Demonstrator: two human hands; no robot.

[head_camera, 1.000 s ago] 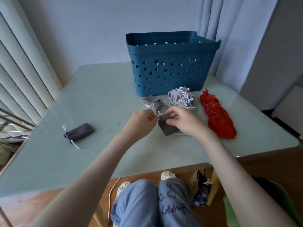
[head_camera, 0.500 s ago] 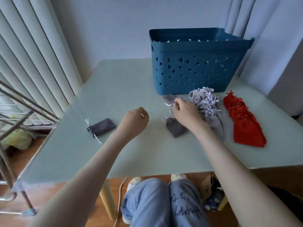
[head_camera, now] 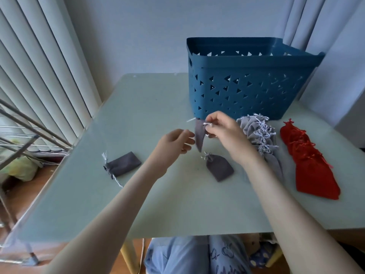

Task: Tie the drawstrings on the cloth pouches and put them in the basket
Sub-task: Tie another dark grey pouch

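Pinching the white drawstring at the mouth of the hanging pouch (head_camera: 199,135), your right hand (head_camera: 223,135) holds it lifted above the bench (head_camera: 158,194). Your thumb and fingers (head_camera: 212,123) are closed on the cord, and the dark grey cloth dangles point-down in front of the near left corner of the blue basket (head_camera: 246,89).

Your left hand (head_camera: 173,143) is beside it, to its left. Its fingers (head_camera: 186,135) are loosely curled and grip nothing. Their tips sit just beside the hanging cloth, and you cannot tell from this view whether they touch it.

The basket stands at the far side of the bench, and nothing shows inside it from here. Below your right wrist lies a second dark pouch (head_camera: 220,168), flat on the bench with its neck gathered. A third dark pouch (head_camera: 123,164) lies well apart to the left, its neck also gathered and its cords trailing. To your right a heap of pale grey pouches (head_camera: 258,135) sits beside a row of red pouches (head_camera: 312,161), both just in front of the basket. Vertical blinds (head_camera: 39,76) hang at the left.
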